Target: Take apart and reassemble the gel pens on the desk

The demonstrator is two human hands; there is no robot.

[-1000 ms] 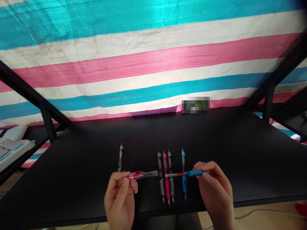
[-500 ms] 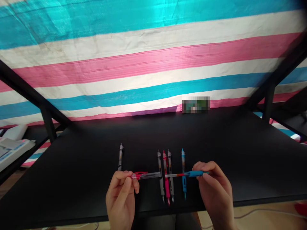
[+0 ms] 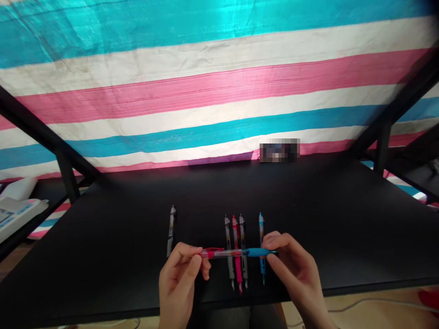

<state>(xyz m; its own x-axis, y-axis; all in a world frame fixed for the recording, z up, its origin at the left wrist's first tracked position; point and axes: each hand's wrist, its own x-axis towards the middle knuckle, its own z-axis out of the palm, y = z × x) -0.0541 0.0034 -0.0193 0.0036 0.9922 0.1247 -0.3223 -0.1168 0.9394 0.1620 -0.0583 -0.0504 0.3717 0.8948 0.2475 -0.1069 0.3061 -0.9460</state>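
My left hand [image 3: 178, 281] pinches the red end of a clear pen barrel [image 3: 224, 254] with a red clip. Thumb and fingers of my right hand [image 3: 297, 272] close on the tip end of a blue pen grip [image 3: 256, 252]. Barrel and grip lie in one level line above the table, meeting end to end; whether they are fastened I cannot tell. Below them lie a grey pen [image 3: 230, 267], a pink-red pen [image 3: 238, 269] and a second grey pen [image 3: 244, 266], side by side. A blue pen [image 3: 261, 224] rests just right, partly hidden by my right hand.
Another grey pen [image 3: 171, 228] lies apart at the left on the black table [image 3: 137, 201]. Behind stands a striped sheet [image 3: 192, 100], with a small blurred-out object [image 3: 279, 151] at its foot. Black frame bars [image 3: 66, 173] rise at both sides. A white device [image 3: 24, 217] sits far left.
My hands have come closer together. The refill end sticking out of the blue grip has gone inside the clear barrel, and the gap between the two parts has closed.
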